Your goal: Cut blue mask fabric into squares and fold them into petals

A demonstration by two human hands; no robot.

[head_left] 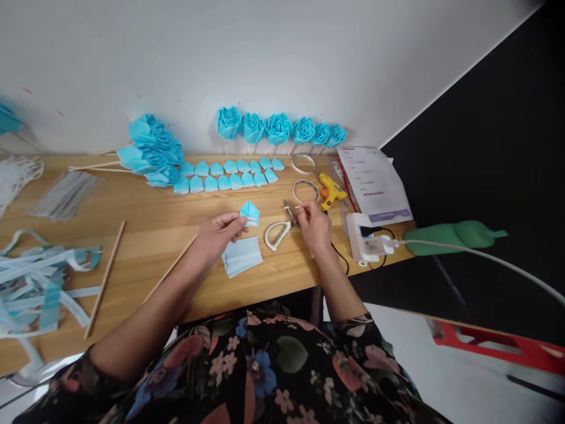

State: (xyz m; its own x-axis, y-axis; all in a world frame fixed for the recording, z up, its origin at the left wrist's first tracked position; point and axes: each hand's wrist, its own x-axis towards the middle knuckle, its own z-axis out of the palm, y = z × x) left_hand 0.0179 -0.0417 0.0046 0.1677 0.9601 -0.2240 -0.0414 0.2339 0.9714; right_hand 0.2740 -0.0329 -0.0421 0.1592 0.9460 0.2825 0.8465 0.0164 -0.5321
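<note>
My left hand [220, 231] pinches a small light-blue folded piece [250, 213] with a pointed top and a whitish strip near its lower edge. Just below it lies a stack of pale-blue rectangular sheets [242, 257]. My right hand [314, 227] is at the scissors [278, 235], whose white handle loop rests on the table. Its thumb and fingers are closed together, with a tiny whitish bit at the tips that I cannot make out. The hand hides part of the scissors. Beyond the hands are two rows of folded blue pieces [223, 183].
Blue flowers on sticks [279, 128] lean against the wall, and more lie bunched [152, 150] at left. Tape rings [306, 191], a yellow glue gun [332, 191], a white power strip [359, 238] and papers [373, 179] are at right. Cut strips [44, 282] and a stick [105, 280] lie left.
</note>
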